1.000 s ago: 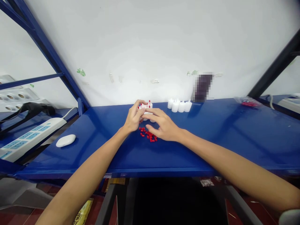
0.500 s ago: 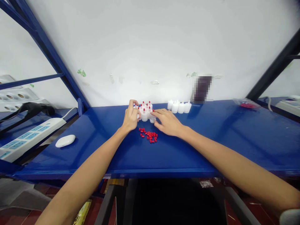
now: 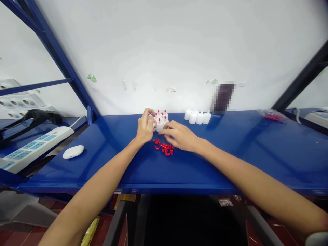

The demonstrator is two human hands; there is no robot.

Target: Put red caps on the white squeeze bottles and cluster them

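Standing on the blue table [image 3: 217, 167], a bunch of small white bottles [image 3: 159, 126] is packed close together between the two hands. They point straight up, each long way up and down, and the ones I can see well have red tips on top. The left hand [image 3: 146, 125] is curled in at the left side of the bunch. A bit of white shows by its fingers, but I cannot tell if it is gripping a bottle. The right hand [image 3: 180, 136] has its thumb and pointing finger a little apart, right by the front bottle; I cannot tell if it is holding it.

Loose red caps [image 3: 167, 149] lie in a messy pile just in front of the bunch, pointing all different ways. Farther right, four white bottles [image 3: 199, 118] with bare spouts stand in a group near the wall [image 3: 153, 54]. Their spouts point up, and the end one on the right looks slanted.

A clear bag [image 3: 273, 115] at the far right has red things in it, too small to make out. The bottles are cloudy white, so their insides are hidden. The left hand covers some of the bunch.
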